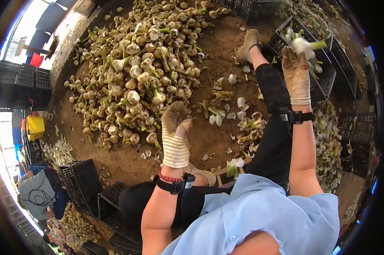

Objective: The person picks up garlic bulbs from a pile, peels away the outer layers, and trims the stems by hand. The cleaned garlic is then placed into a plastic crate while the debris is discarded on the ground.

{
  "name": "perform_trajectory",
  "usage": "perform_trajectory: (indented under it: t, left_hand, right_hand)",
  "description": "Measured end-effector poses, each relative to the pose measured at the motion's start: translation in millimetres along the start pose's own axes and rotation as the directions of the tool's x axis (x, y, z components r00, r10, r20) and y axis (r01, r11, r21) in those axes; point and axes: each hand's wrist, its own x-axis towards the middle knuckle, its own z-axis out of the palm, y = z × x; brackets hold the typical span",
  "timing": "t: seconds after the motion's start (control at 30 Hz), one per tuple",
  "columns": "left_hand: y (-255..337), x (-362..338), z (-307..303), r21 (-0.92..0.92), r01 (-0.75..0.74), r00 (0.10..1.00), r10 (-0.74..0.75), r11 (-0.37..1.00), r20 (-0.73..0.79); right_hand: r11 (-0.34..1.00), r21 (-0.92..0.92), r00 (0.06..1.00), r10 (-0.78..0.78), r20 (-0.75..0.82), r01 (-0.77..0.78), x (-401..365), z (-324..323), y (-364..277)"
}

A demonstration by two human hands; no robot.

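Observation:
My left hand (176, 134), in a soiled striped work glove, hovers at the near edge of a large heap of garlic bulbs (145, 72). Its fingers are loosely bent with the thumb apart, and no bulb shows in them. A thin sliver sticks out by the thumb, too small to name. My right hand (296, 76), gloved as well, reaches to a black plastic crate (327, 83) at the upper right. Its fingers are stretched out. A white garlic bulb (303, 46) with a green stem is at the fingertips, over other bulbs in the crate.
Peeled skins (251, 123) litter the dirt floor between my legs. More black crates stand at the right, at the top and beside a crate (80, 182) at lower left. Stacked crates (20, 80) and a yellow container (35, 127) are at left. Another person (41, 191) bends over at lower left.

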Motion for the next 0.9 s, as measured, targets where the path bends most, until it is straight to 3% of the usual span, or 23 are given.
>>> perform_trajectory:
  t: [0.07,0.1,0.13,0.17,0.2,0.23,0.27,0.3,0.33,0.37,0.43,0.5,0.63,0.67,0.7,0.73,0.77,0.8,0.83,0.87,0.9]
  left_hand:
    - [-14,5,-12,0.011,0.017,1.0,-0.017,1.0,-0.015]
    - [-18,9,-16,0.029,0.035,0.999,-0.034,0.999,-0.024]
    - [-17,12,-16,0.048,0.068,0.996,-0.065,0.997,-0.057]
    - [-18,16,-19,0.05,0.072,0.996,-0.069,0.996,-0.063]
    - [-19,19,-22,0.06,0.083,0.993,-0.077,0.995,-0.088]
    - [-19,22,-26,0.07,0.095,0.99,-0.087,0.993,-0.113]
    - [-19,26,-28,0.121,0.106,0.989,-0.092,0.987,-0.117]
    - [-19,28,-30,0.125,0.11,0.988,-0.095,0.986,-0.122]
    - [-19,30,-31,0.147,0.122,0.987,-0.104,0.982,-0.125]
    - [-19,32,-32,0.17,0.133,0.985,-0.111,0.976,-0.129]
    - [-19,34,-36,0.173,0.133,0.982,-0.107,0.976,-0.154]
    - [-21,34,-46,0.244,0.169,0.976,-0.127,0.955,-0.178]
    - [-20,31,-59,0.183,0.172,0.969,-0.133,0.968,-0.206]
    - [-21,30,-63,0.173,0.166,0.97,-0.13,0.971,-0.204]
    - [-23,30,-67,0.146,0.16,0.97,-0.129,0.976,-0.205]
    - [-24,31,-69,0.12,0.149,0.971,-0.122,0.982,-0.206]
    - [-23,31,-69,0.112,0.135,0.972,-0.11,0.984,-0.208]
    - [-22,30,-66,0.058,0.18,0.966,-0.166,0.982,-0.197]
    - [-22,29,-63,0.007,0.226,0.958,-0.22,0.974,-0.183]
    - [-22,30,-60,0.038,0.223,0.968,-0.216,0.974,-0.129]
    - [-19,30,-57,0.049,0.254,0.963,-0.248,0.966,-0.105]
  right_hand:
    - [0.983,0.109,0.986,0.157,-0.057,-0.15,29,-29,33]
    - [0.972,-0.067,0.974,0.226,0.019,-0.224,31,-19,61]
    - [0.909,-0.254,0.943,0.312,-0.116,-0.332,21,16,84]
    - [0.778,-0.334,0.805,0.587,0.086,-0.532,35,8,98]
    - [0.802,-0.549,0.909,0.381,0.168,-0.235,17,6,167]
    - [0.728,-0.568,0.858,0.509,0.072,-0.384,11,52,177]
    - [0.594,-0.734,0.827,0.556,0.081,-0.328,18,52,215]
    - [0.293,-0.915,0.772,0.635,-0.031,-0.277,22,77,224]
    - [0.083,-0.993,0.845,0.523,0.114,0.082,45,44,301]
    - [-0.058,-0.997,0.782,0.623,0.01,0.059,55,49,327]
    - [-0.169,-0.979,0.569,0.797,-0.202,-0.111,67,68,339]
    - [-0.209,-0.971,0.498,0.833,-0.241,-0.119,75,77,341]
    - [-0.073,-0.996,0.738,0.674,-0.013,0.049,77,16,387]
    - [-0.122,-0.992,0.742,0.664,-0.094,-0.017,57,49,332]
    - [-0.043,-0.997,0.791,0.607,-0.075,-0.062,35,59,301]
    - [0.454,-0.85,0.8,0.596,0.067,-0.267,16,53,292]
    - [0.471,-0.866,0.822,0.552,0.141,-0.167,-3,57,281]
    - [0.566,-0.807,0.804,0.553,0.22,-0.169,-27,73,250]
    - [0.777,-0.579,0.787,0.51,0.346,-0.249,-61,96,219]
    - [0.798,-0.533,0.737,0.536,0.412,-0.282,-84,114,194]
    - [0.827,-0.529,0.726,0.48,0.492,-0.189,-105,124,185]
